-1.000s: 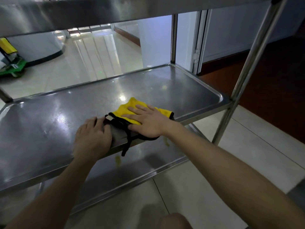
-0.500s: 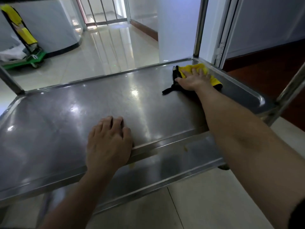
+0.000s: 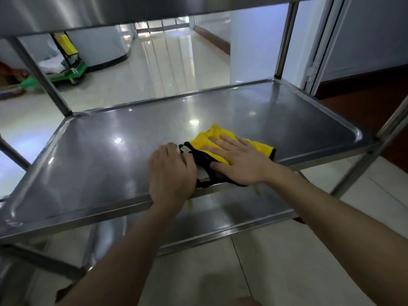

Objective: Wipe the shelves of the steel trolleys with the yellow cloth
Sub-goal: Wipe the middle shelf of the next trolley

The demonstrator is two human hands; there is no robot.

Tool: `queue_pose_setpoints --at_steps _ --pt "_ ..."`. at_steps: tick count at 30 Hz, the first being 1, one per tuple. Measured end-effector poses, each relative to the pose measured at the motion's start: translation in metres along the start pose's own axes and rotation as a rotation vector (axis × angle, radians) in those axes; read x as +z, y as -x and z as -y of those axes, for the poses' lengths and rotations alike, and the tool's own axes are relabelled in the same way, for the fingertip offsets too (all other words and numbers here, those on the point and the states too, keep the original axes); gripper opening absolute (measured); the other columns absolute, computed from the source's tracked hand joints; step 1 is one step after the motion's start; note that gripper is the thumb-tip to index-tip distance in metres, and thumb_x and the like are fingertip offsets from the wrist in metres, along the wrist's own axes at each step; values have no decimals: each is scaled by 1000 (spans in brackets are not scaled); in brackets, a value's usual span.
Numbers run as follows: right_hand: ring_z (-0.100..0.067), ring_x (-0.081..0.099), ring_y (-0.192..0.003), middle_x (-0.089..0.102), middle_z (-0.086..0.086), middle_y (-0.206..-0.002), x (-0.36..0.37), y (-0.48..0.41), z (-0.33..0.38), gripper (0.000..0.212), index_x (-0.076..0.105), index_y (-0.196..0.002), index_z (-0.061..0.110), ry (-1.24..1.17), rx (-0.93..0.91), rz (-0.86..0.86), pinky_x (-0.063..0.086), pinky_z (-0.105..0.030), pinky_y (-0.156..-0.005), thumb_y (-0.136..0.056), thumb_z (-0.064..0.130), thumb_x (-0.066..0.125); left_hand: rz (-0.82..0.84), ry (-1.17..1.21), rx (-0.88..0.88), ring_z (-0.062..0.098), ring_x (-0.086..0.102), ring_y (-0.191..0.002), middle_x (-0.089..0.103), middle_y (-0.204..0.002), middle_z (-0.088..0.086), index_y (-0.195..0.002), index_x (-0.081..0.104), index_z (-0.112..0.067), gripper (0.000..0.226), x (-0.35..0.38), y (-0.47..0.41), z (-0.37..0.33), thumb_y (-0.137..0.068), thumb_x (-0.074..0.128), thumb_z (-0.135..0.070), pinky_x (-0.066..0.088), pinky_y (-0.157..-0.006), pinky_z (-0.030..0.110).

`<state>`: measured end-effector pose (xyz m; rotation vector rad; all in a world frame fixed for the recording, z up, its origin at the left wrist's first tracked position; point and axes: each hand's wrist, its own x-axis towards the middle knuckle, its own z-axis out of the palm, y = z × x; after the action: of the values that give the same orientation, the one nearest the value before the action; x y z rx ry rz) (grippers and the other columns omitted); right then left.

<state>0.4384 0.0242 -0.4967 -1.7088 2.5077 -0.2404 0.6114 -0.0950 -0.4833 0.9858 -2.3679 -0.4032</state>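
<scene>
The trolley's middle shelf (image 3: 99,164) sits between a top shelf (image 3: 88,12) overhead and a lower shelf (image 3: 220,214) underneath. From the middle shelf's centre, the cloth (image 3: 209,140) lies at about four o'clock, close to the front rim. The right hand (image 3: 240,161) lies flat on top of the cloth. The left hand (image 3: 171,173) rests on the shelf at the cloth's nine o'clock, touching its edge, with the wrist over the front rim. Beyond the trolley, a wheeled cart (image 3: 70,71) stands on the floor at ten o'clock, well apart. A door frame (image 3: 320,51) stands at two o'clock, just behind the far right post (image 3: 283,40).
</scene>
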Motion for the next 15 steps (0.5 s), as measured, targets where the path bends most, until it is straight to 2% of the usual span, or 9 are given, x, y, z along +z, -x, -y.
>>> queue_pose_setpoints --at_steps 2,5,7,9,11,13,15 --pt "-9 -3 -165 3 18 -178 -3 9 -1 65 14 -164 58 1 20 4 0 -47 -133 -102 73 25 -87 76 61 43 60 -121 67 -119 23 -122 65 2 26 0 6 -2 -106 58 -17 43 -110 53" --pt "-9 -6 -165 -1 18 -178 -8 8 0 63 12 -165 58 24 28 20 0 -48 -133 -105 72 30 -24 204 100 35 57 -134 67 -132 14 -131 66 -7 30 -21 1 20 -107 60 -25 42 -118 51" --pt "-9 -7 -165 -2 19 -178 -8 8 -2 67 11 -164 59 23 28 41 0 -48 -133 -102 76 27 38 5 127 29 56 -137 65 -139 9 -135 65 -15 38 -41 -7 58 -108 52 -40 42 -121 49" --pt "-10 -7 -165 -3 19 -178 -9 8 -2 72 11 -163 61 6 37 55 1 -50 -133 -96 83 24 83 -234 106 30 51 -144 61 -148 11 -141 63 -16 52 -62 -17 105 -108 41 -50 37 -123 50" --pt "-11 -7 -165 -3 19 -178 -12 3 0 83 9 -163 62 -11 67 71 2 -52 -133 -86 93 17 184 -424 59 34 34 -157 47 -163 14 -151 55 -18 55 -78 -22 142 -109 39 -51 28 -127 53" --pt "-12 -7 -165 -4 19 -178 -11 -8 2 95 8 -163 62 -24 116 80 2 -54 -132 -76 100 12 318 -615 114 41 19 -163 30 -172 16 -155 47 -23 54 -79 -20 162 -110 39 -50 22 -128 59" --pt "-14 -9 -165 -5 17 -179 -11 -33 2 96 7 -163 62 -31 179 71 1 -56 -132 -77 102 16 389 -659 165 43 11 -164 20 -176 16 -159 40 -25 59 -75 -20 168 -109 27 -54 20 -129 60"
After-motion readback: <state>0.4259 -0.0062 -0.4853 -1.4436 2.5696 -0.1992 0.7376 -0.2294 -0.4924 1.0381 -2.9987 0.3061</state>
